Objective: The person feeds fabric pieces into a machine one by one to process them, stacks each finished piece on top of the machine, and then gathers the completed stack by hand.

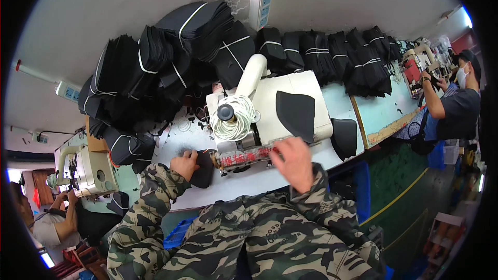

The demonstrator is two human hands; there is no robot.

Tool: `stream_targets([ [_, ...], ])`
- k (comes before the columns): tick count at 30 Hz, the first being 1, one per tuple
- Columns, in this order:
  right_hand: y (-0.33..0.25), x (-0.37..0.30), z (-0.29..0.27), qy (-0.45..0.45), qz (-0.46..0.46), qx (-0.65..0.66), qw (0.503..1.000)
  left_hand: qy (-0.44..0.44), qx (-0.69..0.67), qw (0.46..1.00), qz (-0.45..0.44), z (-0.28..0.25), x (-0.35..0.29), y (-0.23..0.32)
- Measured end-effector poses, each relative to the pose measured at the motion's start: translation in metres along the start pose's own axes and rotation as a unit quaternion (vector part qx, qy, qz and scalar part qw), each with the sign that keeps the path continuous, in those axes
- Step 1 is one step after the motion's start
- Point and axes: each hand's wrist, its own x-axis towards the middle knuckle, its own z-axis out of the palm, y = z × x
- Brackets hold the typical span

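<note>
In front of me stands a cream machine [270, 85] with a worn silver-and-red bar across its front. At the bar's left end lies a black sheet piece [203, 170] with a rounded edge. My left hand [184, 165] is at this piece's left edge, fingers bent and closed against it. Above the right part of the bar is my right hand [294, 163], its thumb and fingers apart and nothing visible in them. A curved black piece [295, 115] rests on the machine's flat top. Another black piece [344, 139] lies on the table to its right.
Bundles of black pieces [194, 26] tied with white bands are piled behind the machine, others [358, 59] along the wall. A coil of white cord [233, 119] hangs round the machine's knob. People work at machines on the left [91, 171] and right [417, 70].
</note>
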Motion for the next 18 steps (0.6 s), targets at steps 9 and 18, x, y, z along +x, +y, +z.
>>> stream_targets([
  [9, -0.052, -0.016, 0.03, -0.159, 0.042, 0.197, 0.967, -0.149, -0.319, 0.93, 0.108, -0.033, 0.005, -0.01],
  [18, -0.043, -0.004, 0.043, -0.231, 0.205, 0.398, 0.864, -0.224, -0.616, 0.748, 0.106, -0.085, 0.012, 0.05],
])
